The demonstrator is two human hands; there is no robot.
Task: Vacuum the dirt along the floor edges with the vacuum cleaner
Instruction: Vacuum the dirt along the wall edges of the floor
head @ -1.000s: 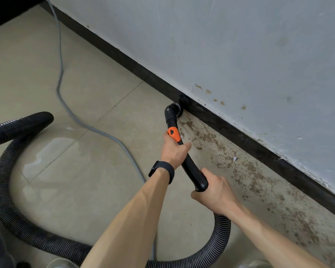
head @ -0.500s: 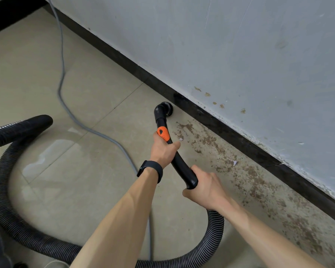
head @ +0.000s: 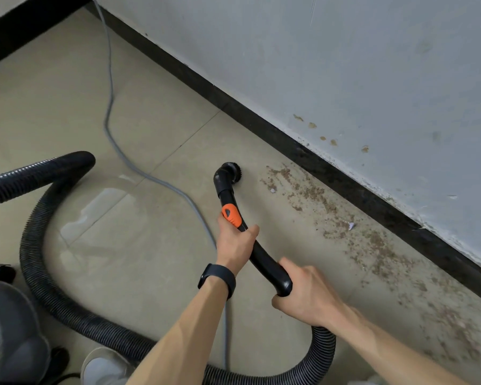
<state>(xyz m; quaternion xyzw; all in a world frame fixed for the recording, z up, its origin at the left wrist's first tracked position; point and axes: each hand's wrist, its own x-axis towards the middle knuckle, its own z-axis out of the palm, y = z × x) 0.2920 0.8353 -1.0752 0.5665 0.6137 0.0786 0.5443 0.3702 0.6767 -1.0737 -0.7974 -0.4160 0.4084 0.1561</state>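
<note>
Edge pass underway: left hand (head: pixel 235 243) and right hand (head: pixel 306 295) are both gripping the wand (head: pixel 261 258). The brush nozzle (head: pixel 229 171) is sitting on the floor (head: pixel 156 262), just short of the dirt (head: pixel 345 218) beside the skirting (head: pixel 261 118). The next move is likely calling for a rightward sweep.

Change over the last second. The brush nozzle (head: pixel 229 172), which was pressed against the black baseboard (head: pixel 353 184) a second ago, has been drawn back from it in two steps. It now sits on open tile, apart from the baseboard and just left of the near end of the dirt (head: pixel 311 193) strip. The wand (head: pixel 258 251) has travelled back with it. The view has also shifted: the grey vacuum body (head: pixel 9 323) and a pale shoe (head: pixel 103 365) have entered at the lower left.
</note>
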